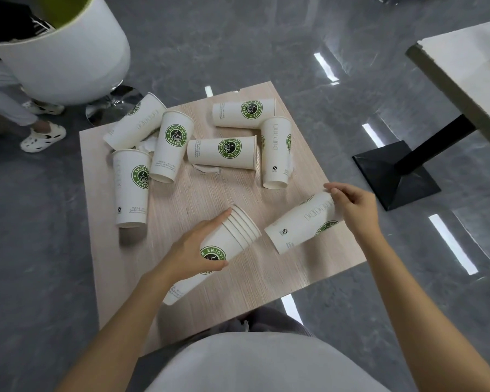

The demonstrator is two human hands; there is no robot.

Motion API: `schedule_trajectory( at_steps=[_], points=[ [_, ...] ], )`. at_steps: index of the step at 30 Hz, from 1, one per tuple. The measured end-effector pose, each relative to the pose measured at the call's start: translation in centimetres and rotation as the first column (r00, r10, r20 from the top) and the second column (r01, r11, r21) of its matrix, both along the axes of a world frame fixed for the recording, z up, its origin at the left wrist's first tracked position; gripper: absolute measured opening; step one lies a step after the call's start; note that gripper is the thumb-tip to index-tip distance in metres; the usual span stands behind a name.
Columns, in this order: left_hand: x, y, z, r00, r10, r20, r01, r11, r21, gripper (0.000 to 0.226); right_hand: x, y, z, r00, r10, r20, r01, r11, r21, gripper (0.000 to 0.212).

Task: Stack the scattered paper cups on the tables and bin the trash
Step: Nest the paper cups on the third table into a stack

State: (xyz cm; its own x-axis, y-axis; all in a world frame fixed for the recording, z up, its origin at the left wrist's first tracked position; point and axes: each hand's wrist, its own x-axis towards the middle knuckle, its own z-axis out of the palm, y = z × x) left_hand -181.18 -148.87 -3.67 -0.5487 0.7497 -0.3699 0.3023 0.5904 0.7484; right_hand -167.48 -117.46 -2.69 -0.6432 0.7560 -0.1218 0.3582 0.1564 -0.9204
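Now: six cups point(222, 152), one stack point(236, 237), one held cup point(300, 226)

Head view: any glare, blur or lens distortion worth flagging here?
Head view: ceiling-light streaks glare off the glossy floor; wide-angle stretch swells the forearms at the bottom; the white chair top left looks soft; shadows on the table are diffuse; the stack of cups in the left hand and the single cup in the right hand show no motion blur.

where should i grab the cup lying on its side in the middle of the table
Probably grip the middle cup around its body from above, fingers on near and far sides: it lies flat, mouth rightward, and a neighbouring cup crowds the rim end.
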Motion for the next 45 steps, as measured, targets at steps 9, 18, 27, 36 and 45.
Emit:
schedule_trajectory(
  at_steps=[9, 18, 27, 36, 45],
  points=[
    [-0.1, -0.5, 0.6, 0.998, -0.063, -0.013, 0.063, 0.998, 0.013, 0.108, -3.0, -2.7, 0.8, 0.99, -0.043, -0.131, 0.044, 0.999, 0.003, 0.019],
    [0.1, -1.2, 0.9, 0.999, -0.034, 0.0, 0.034, 0.998, 0.047, 0.106, -5.1, -7.4, 0.8, 0.979, 0.128, -0.159, -0.141, 0.988, -0.068, 0.022],
    [0.6, -1.4, 1.0, 1.0, -0.023, 0.013, 0.022, 0.998, 0.053, 0.107, -4.9, -10.8, 0.7, 0.951, 0.288, -0.11, -0.298, 0.95, -0.094, 0.027],
    [1.7, -1.4, 0.9, 0.998, 0.044, 0.043, -0.047, 0.995, 0.092, 0.104, -4.7, -13.1, 0.3, 0.895, 0.436, -0.097, -0.445, 0.889, -0.11, 0.032],
    [1.4, -2.6, 1.0, 0.991, 0.121, 0.051, -0.126, 0.987, 0.103, 0.101, -5.6, -14.4, 0.4, 0.868, 0.483, -0.114, -0.496, 0.852, -0.168, 0.034]
  ],
)
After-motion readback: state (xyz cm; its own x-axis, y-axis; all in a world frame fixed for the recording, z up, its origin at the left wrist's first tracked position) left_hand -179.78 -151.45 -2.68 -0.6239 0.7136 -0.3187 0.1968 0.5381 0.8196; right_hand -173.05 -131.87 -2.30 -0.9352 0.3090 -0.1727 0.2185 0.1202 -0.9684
